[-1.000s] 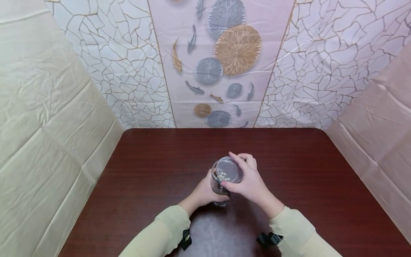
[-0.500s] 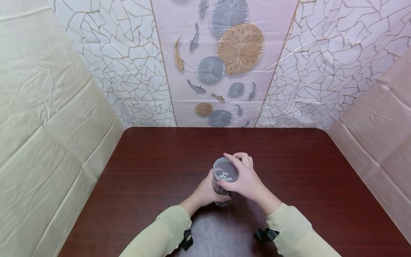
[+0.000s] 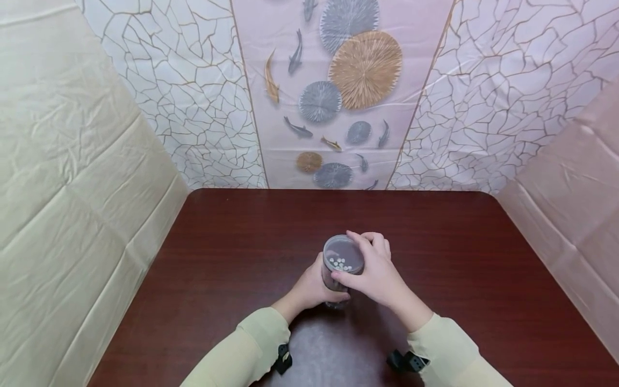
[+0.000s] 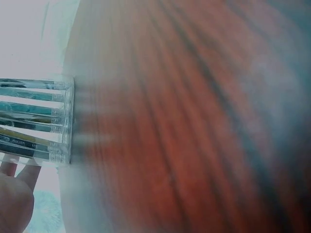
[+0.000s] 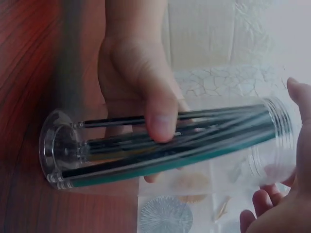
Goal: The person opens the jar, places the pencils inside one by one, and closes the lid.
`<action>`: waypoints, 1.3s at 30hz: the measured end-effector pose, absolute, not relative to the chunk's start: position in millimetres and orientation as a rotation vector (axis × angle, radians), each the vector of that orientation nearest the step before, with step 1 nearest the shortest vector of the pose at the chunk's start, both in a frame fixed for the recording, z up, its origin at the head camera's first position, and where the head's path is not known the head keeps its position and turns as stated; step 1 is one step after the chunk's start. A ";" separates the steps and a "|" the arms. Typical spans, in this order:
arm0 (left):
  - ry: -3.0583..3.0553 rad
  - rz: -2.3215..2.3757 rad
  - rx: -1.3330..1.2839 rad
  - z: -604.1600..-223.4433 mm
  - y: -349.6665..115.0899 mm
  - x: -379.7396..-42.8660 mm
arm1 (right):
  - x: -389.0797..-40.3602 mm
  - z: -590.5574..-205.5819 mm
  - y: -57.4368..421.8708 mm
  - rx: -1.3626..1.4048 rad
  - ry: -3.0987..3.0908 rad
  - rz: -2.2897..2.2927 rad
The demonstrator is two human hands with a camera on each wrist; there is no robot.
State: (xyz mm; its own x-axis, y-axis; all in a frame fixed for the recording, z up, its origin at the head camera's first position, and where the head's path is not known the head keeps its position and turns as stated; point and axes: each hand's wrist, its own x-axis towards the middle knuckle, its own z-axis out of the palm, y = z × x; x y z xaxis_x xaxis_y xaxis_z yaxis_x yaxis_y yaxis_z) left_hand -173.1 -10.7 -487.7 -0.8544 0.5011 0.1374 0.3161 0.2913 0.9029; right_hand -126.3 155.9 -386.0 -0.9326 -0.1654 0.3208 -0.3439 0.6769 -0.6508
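A clear cylindrical jar stands at mid-table in the head view, slightly tilted. Long, thin, pen-like sticks lie lengthwise inside it, dark with some teal; their exact kind is unclear. My left hand grips the jar's side, its thumb across the near wall. On top sits a clear round lid, through which several small whitish stick ends show. My right hand holds the lid's rim between thumb and fingers. The right wrist view shows the left thumb on the jar wall.
The dark reddish-brown table spreads around both hands. Behind it hangs a patterned cloth, with pale cloth along the sides. A black wrist device sits at each sleeve cuff.
The lid was offset to the right of the jar mouth and now lies over it. The right hand moved left with it, then shifted slightly back right. The left hand kept its hold.
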 end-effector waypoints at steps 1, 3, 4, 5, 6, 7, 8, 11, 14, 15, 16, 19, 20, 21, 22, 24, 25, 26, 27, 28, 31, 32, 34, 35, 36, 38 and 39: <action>2.390 1.600 0.772 -487.9 -10.8 -173.1 | -125.4 -385.3 158.1 0.410 -2.650 1.124; 2.402 1.598 0.781 -488.2 -11.3 -172.8 | -124.2 -383.5 162.9 0.410 -2.635 1.160; 2.413 1.596 0.780 -488.2 -11.5 -172.6 | -124.0 -382.8 165.1 0.414 -2.626 1.175; 2.421 1.596 0.778 -488.7 -11.5 -172.9 | -124.2 -382.4 167.1 0.424 -2.614 1.180; 2.426 1.596 0.774 -488.5 -11.6 -172.7 | -124.6 -382.1 169.0 0.435 -2.603 1.182; 2.433 1.595 0.775 -488.8 -11.7 -172.7 | -124.9 -382.0 170.7 0.443 -2.592 1.187; 2.439 1.592 0.771 -489.1 -11.6 -172.9 | -125.7 -382.5 172.2 0.454 -2.581 1.193; 2.447 1.588 0.769 -489.8 -11.3 -173.5 | -129.8 -384.9 175.6 0.508 -2.558 1.237; 2.448 1.589 0.767 -489.9 -11.3 -173.3 | -136.7 -388.6 177.2 0.609 -2.579 1.298; 2.445 1.590 0.767 -490.0 -11.4 -173.2 | -139.3 -389.5 176.9 0.655 -2.595 1.309; 2.443 1.593 0.765 -490.0 -11.5 -172.9 | -141.7 -390.2 176.0 0.690 -2.612 1.331; 2.414 1.616 0.763 -491.2 -11.2 -172.6 | -146.6 -392.0 172.2 0.733 -2.647 1.407; 2.396 1.627 0.763 -491.5 -11.0 -172.6 | -147.4 -392.4 170.9 0.719 -2.656 1.415; 2.386 1.634 0.763 -492.1 -10.6 -172.8 | -147.5 -392.7 169.6 0.691 -2.665 1.420; 2.378 1.640 0.758 -492.2 -10.3 -172.8 | -146.7 -391.9 168.1 0.648 -2.674 1.429; 2.373 1.642 0.751 -492.0 -9.4 -173.2 | -144.1 -390.0 165.4 0.571 -2.699 1.403; 2.377 1.637 0.750 -492.0 -9.0 -173.4 | -142.0 -388.2 164.2 0.533 -2.718 1.372; 2.383 1.626 0.750 -491.8 -8.4 -173.8 | -139.8 -386.0 163.3 0.502 -2.736 1.334; 2.392 1.615 0.749 -491.4 -8.0 -173.9 | -137.5 -383.8 163.0 0.478 -2.750 1.304; 2.399 1.604 0.749 -491.1 -7.8 -174.1 | -135.4 -381.7 163.4 0.467 -2.760 1.271; 2.408 1.575 0.761 -489.9 -7.5 -174.4 | -131.7 -378.3 168.7 0.493 -2.763 1.158; 2.407 1.572 0.761 -489.4 -7.8 -174.5 | -132.4 -378.4 171.3 0.525 -2.748 1.138; 2.401 1.572 0.756 -488.9 -9.0 -174.6 | -136.9 -380.8 176.7 0.628 -2.712 1.136; 2.397 1.571 0.753 -488.7 -9.4 -174.7 | -140.2 -382.4 179.1 0.691 -2.689 1.164; 2.389 1.574 0.752 -489.0 -9.9 -175.1 | -144.5 -384.1 181.1 0.761 -2.665 1.206; 2.374 1.575 0.752 -489.8 -10.9 -175.9 | -153.5 -387.3 183.4 0.895 -2.639 1.301; 2.373 1.577 0.754 -490.2 -11.2 -176.3 | -158.0 -389.1 183.8 0.948 -2.635 1.347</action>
State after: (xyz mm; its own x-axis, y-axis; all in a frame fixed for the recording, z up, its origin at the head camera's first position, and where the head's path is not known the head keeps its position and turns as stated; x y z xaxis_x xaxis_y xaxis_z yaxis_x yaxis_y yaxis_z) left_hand -176.3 -11.2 -490.2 -0.8515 0.5116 0.1153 0.3045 0.3033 0.9029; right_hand -158.0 183.8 -389.1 -0.8134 -0.5023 0.2935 -0.5320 0.4381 -0.7246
